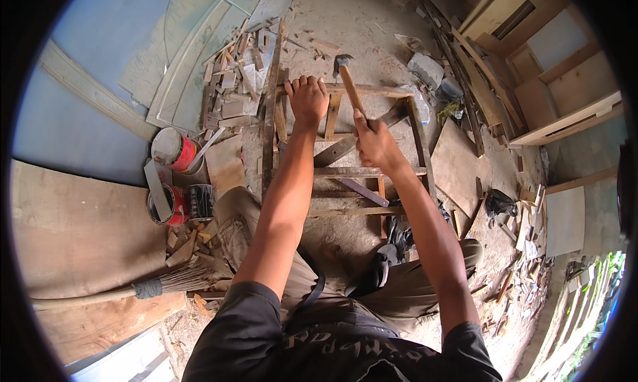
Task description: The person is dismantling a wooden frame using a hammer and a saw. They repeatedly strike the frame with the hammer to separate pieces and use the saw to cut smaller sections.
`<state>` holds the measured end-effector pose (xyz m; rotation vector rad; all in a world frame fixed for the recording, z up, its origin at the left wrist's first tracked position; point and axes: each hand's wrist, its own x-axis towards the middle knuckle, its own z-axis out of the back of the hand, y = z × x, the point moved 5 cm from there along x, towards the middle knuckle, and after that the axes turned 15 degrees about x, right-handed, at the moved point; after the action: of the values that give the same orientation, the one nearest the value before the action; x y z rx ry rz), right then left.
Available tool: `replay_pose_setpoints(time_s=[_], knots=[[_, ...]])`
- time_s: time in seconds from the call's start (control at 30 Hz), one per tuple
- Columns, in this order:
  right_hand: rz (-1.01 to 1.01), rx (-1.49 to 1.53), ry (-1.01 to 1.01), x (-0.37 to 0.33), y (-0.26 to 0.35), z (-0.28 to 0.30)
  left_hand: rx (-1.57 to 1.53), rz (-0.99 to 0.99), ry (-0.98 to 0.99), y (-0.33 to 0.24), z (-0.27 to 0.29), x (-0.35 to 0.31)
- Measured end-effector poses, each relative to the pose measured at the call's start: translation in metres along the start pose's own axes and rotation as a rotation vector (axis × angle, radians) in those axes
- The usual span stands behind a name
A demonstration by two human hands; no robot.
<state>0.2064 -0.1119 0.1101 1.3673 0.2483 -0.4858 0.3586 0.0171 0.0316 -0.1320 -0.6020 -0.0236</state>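
A wooden frame (420, 137) of narrow rails and crosspieces lies on the floor ahead of my knees. At its far left corner my left hand (308, 101) rests with bent fingers hooked over the far rail. My right hand (377, 143) is wrapped round the lower part of a hammer's wooden handle (351, 90). The dark hammer head (341, 64) is raised just past the far rail, a short way right of my left fingers. A wide brown slat (336, 151) runs slantwise under my right hand. Nearer me, a dark strip (364, 192) with a hole at its end crosses the frame.
Wood offcuts (232, 106) are heaped left of the frame. Paint cans (174, 149) and a broom (166, 282) are at the left, by large leaning panels. On the right are a concrete block (425, 70), long planks (465, 76), a flat board (458, 163) and wooden cabinetry (565, 83).
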Motion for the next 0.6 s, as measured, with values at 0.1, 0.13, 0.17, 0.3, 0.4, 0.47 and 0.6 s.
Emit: replay_pose_setpoints(time_s=[0.1, 0.13, 0.17, 0.3, 0.4, 0.47, 0.6], knots=[[0.334, -0.077, -0.099, 0.003, 0.003, 0.004, 0.020, 0.029, 0.107, -0.001, 0.001, -0.001], [0.474, -0.088, -0.139, 0.000, 0.007, 0.006, 0.011, 0.017, 0.092, -0.002, 0.002, 0.002], [0.472, -0.072, -0.135, 0.002, 0.002, 0.005, 0.010, 0.009, 0.085, -0.004, 0.001, 0.002], [0.053, 0.118, 0.016, 0.005, -0.003, 0.000, 0.020, 0.008, 0.064, -0.001, 0.000, -0.002], [0.205, 0.170, -0.024, -0.004, 0.008, 0.001, 0.031, 0.001, 0.058, -0.002, -0.001, 0.000], [0.458, 0.083, -0.103, 0.004, 0.005, -0.001, 0.038, -0.007, 0.059, -0.003, -0.003, -0.001], [0.063, 0.161, -0.011, 0.002, 0.001, 0.003, 0.061, 0.005, -0.002, -0.002, -0.002, 0.004]])
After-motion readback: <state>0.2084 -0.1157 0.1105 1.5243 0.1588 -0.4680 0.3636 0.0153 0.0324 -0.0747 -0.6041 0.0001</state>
